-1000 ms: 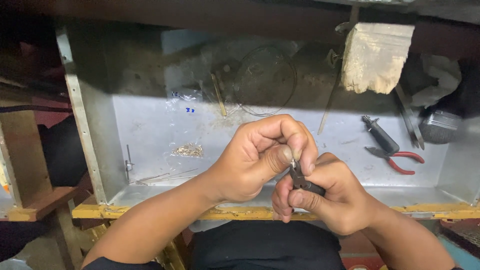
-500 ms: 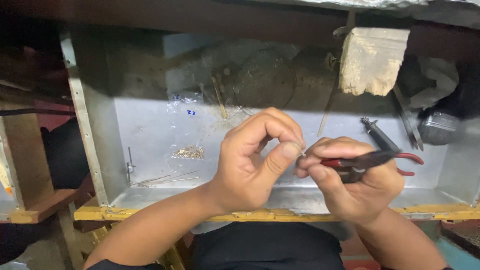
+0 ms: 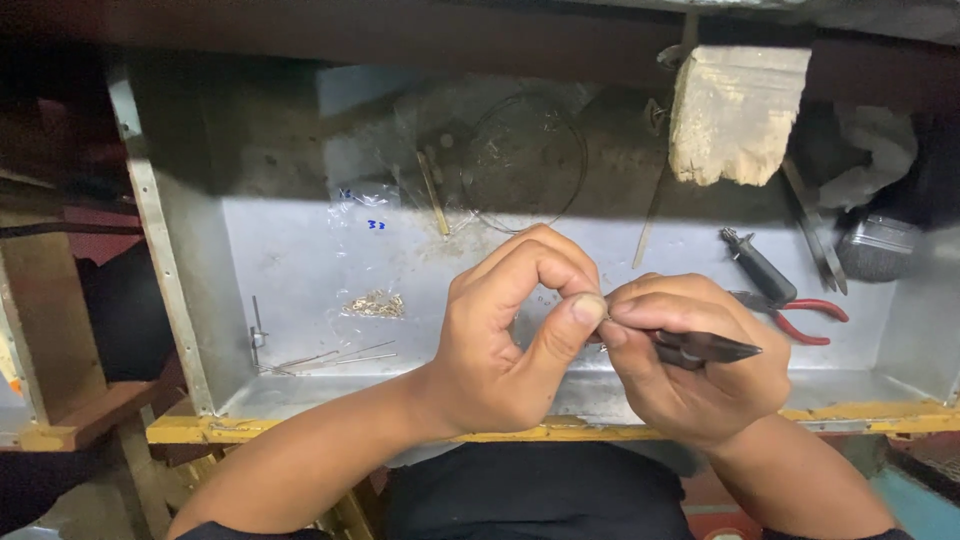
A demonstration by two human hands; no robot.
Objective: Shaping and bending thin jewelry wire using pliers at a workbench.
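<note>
My left hand [image 3: 515, 335] and my right hand [image 3: 690, 360] meet fingertip to fingertip above the front of a shallow metal tray [image 3: 300, 260]. The left thumb and forefinger pinch something tiny at the meeting point; it is too small to make out. My right hand holds dark pliers [image 3: 710, 348] lying across its fingers, their tip pointing right, while its thumb and forefinger touch the same tiny piece.
Red-handled pliers [image 3: 795, 315] and a dark-handled tool [image 3: 755, 265] lie at the tray's right. A pile of small gold bits [image 3: 375, 303] and thin wires [image 3: 330, 357] lie at the left. A wire loop [image 3: 525, 165] and a pale block [image 3: 735, 110] sit at the back.
My right hand has swung the pliers from upright between the hands to lying sideways, pointing right. Both hands have shifted slightly right and kept their fingertips together.
</note>
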